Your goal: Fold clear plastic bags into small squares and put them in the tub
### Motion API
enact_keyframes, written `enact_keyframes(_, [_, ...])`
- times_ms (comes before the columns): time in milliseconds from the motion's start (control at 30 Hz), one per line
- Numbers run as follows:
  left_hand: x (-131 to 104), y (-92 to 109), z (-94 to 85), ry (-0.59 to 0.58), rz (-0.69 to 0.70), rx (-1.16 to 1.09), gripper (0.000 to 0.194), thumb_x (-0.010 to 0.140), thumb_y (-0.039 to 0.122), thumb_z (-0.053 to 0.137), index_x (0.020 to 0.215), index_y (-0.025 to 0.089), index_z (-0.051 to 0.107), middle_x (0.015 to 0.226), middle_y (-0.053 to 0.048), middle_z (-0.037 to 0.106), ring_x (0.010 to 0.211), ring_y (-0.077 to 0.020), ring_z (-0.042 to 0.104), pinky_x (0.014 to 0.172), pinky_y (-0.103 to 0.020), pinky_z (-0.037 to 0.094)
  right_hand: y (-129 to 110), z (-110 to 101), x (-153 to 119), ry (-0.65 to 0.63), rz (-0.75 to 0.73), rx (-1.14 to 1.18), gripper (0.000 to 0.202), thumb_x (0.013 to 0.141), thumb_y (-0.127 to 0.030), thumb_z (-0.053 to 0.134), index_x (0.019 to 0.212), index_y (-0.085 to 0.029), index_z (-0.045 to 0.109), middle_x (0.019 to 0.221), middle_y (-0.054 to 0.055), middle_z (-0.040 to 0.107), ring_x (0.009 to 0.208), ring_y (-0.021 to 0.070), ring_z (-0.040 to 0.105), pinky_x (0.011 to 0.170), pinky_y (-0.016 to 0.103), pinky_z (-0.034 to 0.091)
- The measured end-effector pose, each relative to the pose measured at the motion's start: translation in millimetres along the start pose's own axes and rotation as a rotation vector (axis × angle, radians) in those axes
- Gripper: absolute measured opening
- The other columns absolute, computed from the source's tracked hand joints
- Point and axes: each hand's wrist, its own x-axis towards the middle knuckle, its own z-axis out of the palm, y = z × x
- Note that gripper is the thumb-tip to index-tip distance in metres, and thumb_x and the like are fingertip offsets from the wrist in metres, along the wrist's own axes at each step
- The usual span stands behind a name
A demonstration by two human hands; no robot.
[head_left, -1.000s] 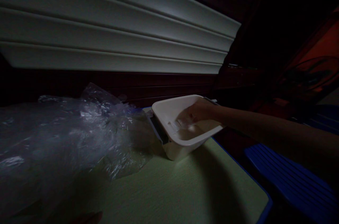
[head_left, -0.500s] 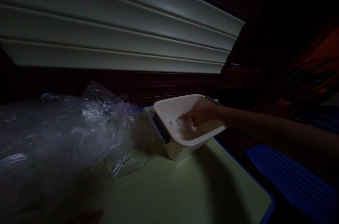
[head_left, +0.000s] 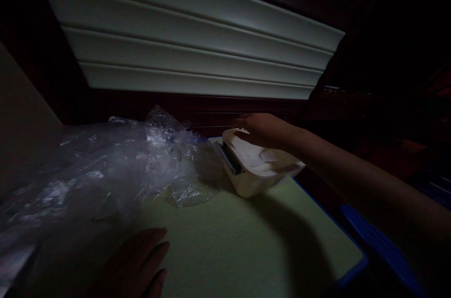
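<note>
A cream plastic container with a dark clip handle on its left side stands on the pale green tabletop. Inside it lies a small crumpled piece of clear plastic. My right hand is over the container's far rim, fingers stretched out to the left and thumb apart, holding nothing that I can see. Whether it touches the rim, I cannot tell. Low in the view, my left hand hovers or rests near the table with its fingers spread. Beyond it spreads a heap of clear plastic bags.
Blue edging runs round the tabletop. A blue ribbed seat stands beyond its right side. Behind the table is a dark wooden frame with pale slatted panels. The scene is dim.
My right hand has come up out of the container and moved left above its far rim. My left hand has come further into view from below. The camera has turned slightly left.
</note>
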Motion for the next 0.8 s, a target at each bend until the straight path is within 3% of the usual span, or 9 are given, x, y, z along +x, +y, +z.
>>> enact_keyframes(67, [11.0, 6.8, -13.4, 0.084, 0.019, 0.075, 0.026, 0.094, 0.034, 0.045, 0.112, 0.026, 0.062, 0.111, -0.004, 0.070, 0.093, -0.0226, 0.069, 0.079, -0.030, 0.055, -32.2, -13.4, -3.4, 0.098, -0.032, -0.004, 0.028, 0.097, -0.023, 0.048, 0.119, -0.013, 0.061, 0.118, 0.014, 0.064, 0.103, 0.0284, 0.063, 0.083, 0.035, 0.046])
enact_keyframes(167, [22.1, 13.7, -26.5, 0.042, -0.006, 0.106, 0.026, 0.094, 0.030, 0.042, 0.108, 0.021, 0.062, 0.106, -0.007, 0.070, 0.092, -0.0242, 0.068, 0.078, -0.034, 0.056, -77.4, -14.5, -12.3, 0.220, -0.103, 0.018, 0.029, 0.098, -0.022, 0.043, 0.121, -0.014, 0.059, 0.115, 0.013, 0.063, 0.106, 0.0263, 0.060, 0.085, 0.035, 0.045])
enact_keyframes(233, [25.7, 15.4, -29.6, 0.005, -0.014, 0.116, 0.025, 0.093, 0.026, 0.041, 0.102, 0.017, 0.063, 0.102, -0.010, 0.069, 0.092, -0.0255, 0.067, 0.079, -0.036, 0.056, -102.3, 0.1, -18.2, 0.359, -0.221, 0.130, 0.028, 0.096, -0.019, 0.044, 0.116, -0.012, 0.061, 0.111, 0.016, 0.064, 0.102, 0.0266, 0.059, 0.085, 0.038, 0.046])
enact_keyframes(333, [28.4, 15.8, -30.1, -0.032, -0.020, 0.130, 0.025, 0.091, 0.021, 0.042, 0.098, 0.013, 0.065, 0.099, -0.013, 0.068, 0.092, -0.0283, 0.065, 0.079, -0.041, 0.056, -128.1, 38.5, -21.2, 0.395, -0.259, 0.255, 0.032, 0.093, -0.019, 0.048, 0.123, -0.013, 0.058, 0.123, 0.017, 0.060, 0.111, 0.0270, 0.056, 0.092, 0.041, 0.045])
enact_keyframes(433, [29.4, 16.8, -30.7, -0.092, -0.035, 0.127, 0.024, 0.091, 0.019, 0.045, 0.101, 0.012, 0.065, 0.103, -0.014, 0.068, 0.095, -0.0286, 0.063, 0.081, -0.043, 0.055, -139.8, 80.8, -14.2, 0.397, -0.179, 0.320, 0.042, 0.091, -0.018, 0.052, 0.132, -0.013, 0.051, 0.142, 0.018, 0.046, 0.127, 0.0284, 0.046, 0.102, 0.044, 0.041])
enact_keyframes(533, [29.2, 19.0, -32.4, -0.152, -0.056, 0.123, 0.022, 0.089, 0.018, 0.049, 0.101, 0.010, 0.065, 0.105, -0.016, 0.066, 0.098, -0.0305, 0.061, 0.084, -0.045, 0.054, -141.7, 114.5, -3.0, 0.403, 0.002, 0.389, 0.049, 0.094, -0.021, 0.050, 0.140, -0.008, 0.041, 0.153, 0.024, 0.028, 0.141, 0.0327, 0.027, 0.109, 0.050, 0.033])
enact_keyframes(567, [29.0, 19.8, -32.8, -0.169, -0.063, 0.122, 0.021, 0.089, 0.018, 0.050, 0.100, 0.010, 0.065, 0.105, -0.016, 0.066, 0.098, -0.0311, 0.061, 0.084, -0.046, 0.054, -141.2, 123.0, 0.2, 0.394, 0.067, 0.410, 0.049, 0.094, -0.022, 0.052, 0.141, -0.009, 0.041, 0.153, 0.024, 0.026, 0.141, 0.0340, 0.026, 0.109, 0.052, 0.032])
enact_keyframes(700, [28.9, 22.0, -34.1, -0.221, -0.087, 0.113, 0.018, 0.090, 0.019, 0.051, 0.098, 0.011, 0.065, 0.105, -0.016, 0.064, 0.099, -0.0318, 0.059, 0.085, -0.047, 0.053, -137.8, 143.9, 5.7, 0.291, 0.187, 0.497, 0.035, 0.094, -0.032, 0.058, 0.126, -0.018, 0.055, 0.131, 0.011, 0.055, 0.111, 0.0258, 0.058, 0.092, 0.048, 0.050])
enact_keyframes(800, [30.1, 22.9, -35.2, -0.243, -0.096, 0.105, 0.017, 0.090, 0.019, 0.052, 0.097, 0.011, 0.065, 0.104, -0.016, 0.063, 0.099, -0.0323, 0.059, 0.085, -0.048, 0.052, -135.2, 148.4, 4.9, 0.232, 0.210, 0.560, 0.031, 0.095, -0.033, 0.058, 0.121, -0.017, 0.058, 0.121, 0.009, 0.060, 0.100, 0.0218, 0.063, 0.084, 0.042, 0.054])
